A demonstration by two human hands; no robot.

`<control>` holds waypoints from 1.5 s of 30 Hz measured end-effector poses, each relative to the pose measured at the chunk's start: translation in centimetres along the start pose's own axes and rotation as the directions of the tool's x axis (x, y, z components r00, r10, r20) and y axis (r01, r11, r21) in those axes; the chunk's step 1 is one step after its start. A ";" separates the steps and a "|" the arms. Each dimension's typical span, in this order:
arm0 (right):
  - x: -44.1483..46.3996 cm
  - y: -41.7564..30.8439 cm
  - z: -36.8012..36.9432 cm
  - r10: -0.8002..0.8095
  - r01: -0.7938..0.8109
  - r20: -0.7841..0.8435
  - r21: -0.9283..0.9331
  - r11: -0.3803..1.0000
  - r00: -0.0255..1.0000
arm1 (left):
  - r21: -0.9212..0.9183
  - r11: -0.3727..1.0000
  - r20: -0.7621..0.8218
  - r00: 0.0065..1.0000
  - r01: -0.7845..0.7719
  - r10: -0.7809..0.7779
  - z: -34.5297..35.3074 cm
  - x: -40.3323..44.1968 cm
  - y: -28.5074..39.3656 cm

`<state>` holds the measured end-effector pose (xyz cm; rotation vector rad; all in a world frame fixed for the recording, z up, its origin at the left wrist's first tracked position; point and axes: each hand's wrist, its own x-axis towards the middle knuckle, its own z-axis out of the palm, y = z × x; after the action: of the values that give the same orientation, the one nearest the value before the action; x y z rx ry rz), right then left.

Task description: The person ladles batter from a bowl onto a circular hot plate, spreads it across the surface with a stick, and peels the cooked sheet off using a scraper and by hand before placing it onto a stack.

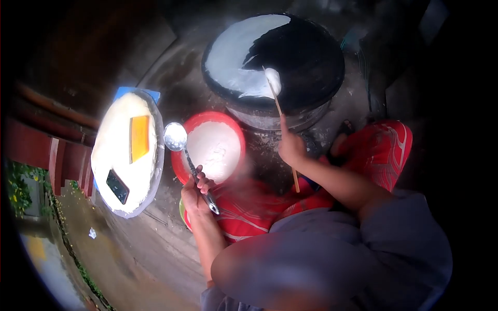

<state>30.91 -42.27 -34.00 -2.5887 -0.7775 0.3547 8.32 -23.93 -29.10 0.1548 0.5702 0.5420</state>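
Observation:
My left hand [196, 192] is closed around the dark handle of a metal ladle [175, 137], whose whitish-coated bowl is raised beside the red basin [241, 145]. White batter [215, 150] fills much of that basin. In my right hand [293, 149] is a thin wooden stick [276, 101], its far end over the round black griddle [311, 65]. A white lump [273, 81] lies at the stick's tip; whether it clings to the stick I cannot tell. A thin white layer [223, 57] covers the griddle's left part, ragged along its inner edge.
On the left stands an oval stack of white sheets [111, 140] on a blue support [151, 95]. A phone [118, 186] and an orange-yellow rectangular object [139, 139] lie on it. My red-clad knee [384, 150] is close to the griddle's near right side.

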 end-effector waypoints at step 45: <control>4.4 22.0 -11.8 -0.148 0.088 -0.339 -0.186 0.979 0.929 | 0.006 0.998 -0.039 0.998 0.058 -0.058 3.3 3.7 -1.7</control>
<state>48.85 -60.13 -34.11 -2.6330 -0.8553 -0.2177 13.49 -23.42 -28.58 0.1340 0.6128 0.4879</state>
